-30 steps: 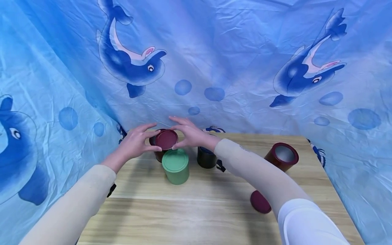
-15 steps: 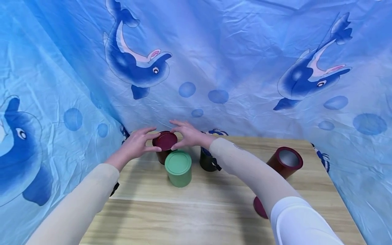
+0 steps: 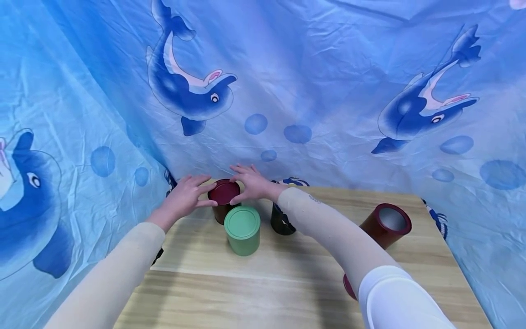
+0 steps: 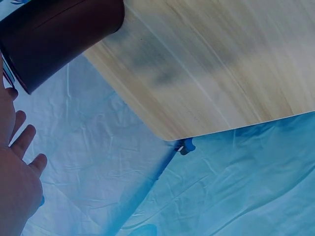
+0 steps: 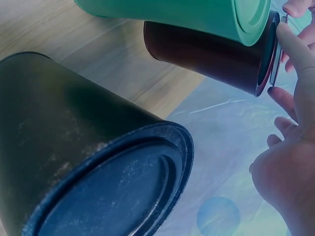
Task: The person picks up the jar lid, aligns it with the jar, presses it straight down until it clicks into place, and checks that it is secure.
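A dark red lid (image 3: 223, 192) is held flat at the mouth of a dark red canister (image 3: 222, 214) at the back left of the table. My left hand (image 3: 186, 196) grips the lid's left edge between thumb and fingers. On the opposite edge, my right hand (image 3: 255, 185) pinches it with thumb and forefinger. In the right wrist view a narrow gap shows between the lid (image 5: 277, 54) and the canister's rim. Only part of the left hand (image 4: 17, 172) enters the left wrist view, a fingertip near the lid.
A lidded green canister (image 3: 242, 230) stands just in front. Under the right forearm is a black canister (image 3: 282, 224) with a blue top. An uncovered dark red canister (image 3: 386, 226) stands at the right, with another red lid (image 3: 349, 287) partly hidden by the sleeve. Dolphin-printed cloth surrounds the table.
Both hands have brought the dark red lid lower, from tilted above the canister to nearly level on its mouth. The whole scene has shifted slightly right and down in the head view.
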A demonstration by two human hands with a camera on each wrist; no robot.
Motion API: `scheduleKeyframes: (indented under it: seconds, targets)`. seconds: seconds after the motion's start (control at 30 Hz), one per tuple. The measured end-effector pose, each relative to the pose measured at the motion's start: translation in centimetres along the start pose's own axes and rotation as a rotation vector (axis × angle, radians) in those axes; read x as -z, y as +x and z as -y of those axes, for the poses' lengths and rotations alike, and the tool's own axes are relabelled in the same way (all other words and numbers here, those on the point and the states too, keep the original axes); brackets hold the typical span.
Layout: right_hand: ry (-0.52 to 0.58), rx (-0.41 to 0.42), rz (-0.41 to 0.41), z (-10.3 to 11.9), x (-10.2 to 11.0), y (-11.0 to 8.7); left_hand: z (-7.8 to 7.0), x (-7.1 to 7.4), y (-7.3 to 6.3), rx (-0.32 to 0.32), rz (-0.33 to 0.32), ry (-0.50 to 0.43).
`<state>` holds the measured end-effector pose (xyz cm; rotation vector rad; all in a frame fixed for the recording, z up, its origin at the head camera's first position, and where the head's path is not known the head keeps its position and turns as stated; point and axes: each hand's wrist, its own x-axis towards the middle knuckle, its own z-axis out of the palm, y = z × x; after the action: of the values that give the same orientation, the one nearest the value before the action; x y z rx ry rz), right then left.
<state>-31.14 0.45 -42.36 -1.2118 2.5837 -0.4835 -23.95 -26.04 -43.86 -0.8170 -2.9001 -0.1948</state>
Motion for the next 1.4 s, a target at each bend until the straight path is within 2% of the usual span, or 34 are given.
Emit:
scheduleKeyframes:
  seconds: [0.27,0.53,0.93,1.4]
  targets:
    - [-0.004,-0.011,0.008,-0.4,-0.5,0.0,0.2,-0.6,0.0,0.015,0.027,0.030]
    - [0.000,-0.030,0.022,-0.6,-0.6,0.3,0.2,-0.7,0.0,0.039,0.086,0.074]
    - [-0.008,-0.041,0.022,-0.9,-0.7,0.9,0.7,-0.4,0.5,0.020,0.069,0.081]
    - [-0.082,-0.027,0.011,-0.6,-0.5,1.1,0.9,0.1,0.6,0.026,0.111,0.115]
